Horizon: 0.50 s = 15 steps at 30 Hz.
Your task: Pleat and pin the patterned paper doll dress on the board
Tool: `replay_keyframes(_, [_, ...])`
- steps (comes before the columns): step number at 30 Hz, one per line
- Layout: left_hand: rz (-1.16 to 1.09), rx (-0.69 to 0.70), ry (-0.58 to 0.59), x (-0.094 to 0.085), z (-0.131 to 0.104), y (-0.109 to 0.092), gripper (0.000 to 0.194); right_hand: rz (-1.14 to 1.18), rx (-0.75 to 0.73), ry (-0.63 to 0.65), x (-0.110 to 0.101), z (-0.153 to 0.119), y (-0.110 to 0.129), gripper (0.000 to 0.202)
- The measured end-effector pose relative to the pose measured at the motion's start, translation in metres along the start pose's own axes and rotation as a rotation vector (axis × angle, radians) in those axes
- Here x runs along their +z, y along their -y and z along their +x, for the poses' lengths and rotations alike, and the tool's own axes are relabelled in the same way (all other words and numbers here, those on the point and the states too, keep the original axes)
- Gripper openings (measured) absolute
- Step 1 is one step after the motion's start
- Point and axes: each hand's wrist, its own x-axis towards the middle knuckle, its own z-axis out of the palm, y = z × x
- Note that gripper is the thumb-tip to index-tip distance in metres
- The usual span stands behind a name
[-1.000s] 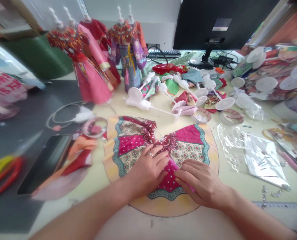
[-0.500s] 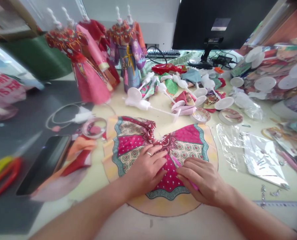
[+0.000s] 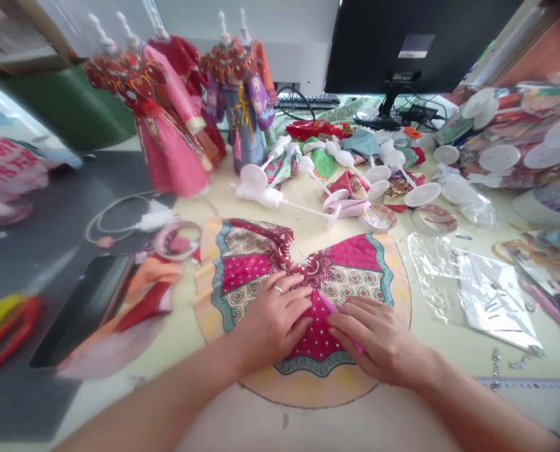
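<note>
A round patterned cloth piece [image 3: 355, 282], magenta and cream with a teal wavy border and a pale yellow rim, lies spread flat on the table. My left hand [image 3: 277, 320] rests on its left middle part, fingers spread and holding nothing; a ring shows on one finger. My right hand [image 3: 378, 339] is closed around a thin pink stick [image 3: 328, 304] over the magenta dotted panel. The stick's upper end touches or nearly touches the cloth, and its middle is hidden by the fingers.
Behind stand small dressed doll forms [image 3: 171, 150], with white stands [image 3: 265, 196] and cloth scraps before them. Left lie a phone [image 3: 82, 311], scissors [image 3: 23, 326] and a tape roll [image 3: 177, 242]. Clear bags [image 3: 496, 298] and a ruler [image 3: 534, 383] lie right.
My right hand has slid slightly left with the pink stick in it. My left hand has shifted a little left. The cloth lies as before.
</note>
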Motion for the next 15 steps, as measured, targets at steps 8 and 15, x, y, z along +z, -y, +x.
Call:
replay_keyframes(8, [0.001, -0.004, 0.006, -0.0003, -0.0007, -0.0002, 0.014, -0.003, -0.002, 0.025, 0.0009, 0.0007, -0.0004, 0.016])
replay_keyframes(15, [0.003, 0.006, -0.005, -0.0002, -0.0009, -0.0001, 0.014, -0.009, -0.008, 0.034, 0.0027, -0.0007, -0.0019, 0.018])
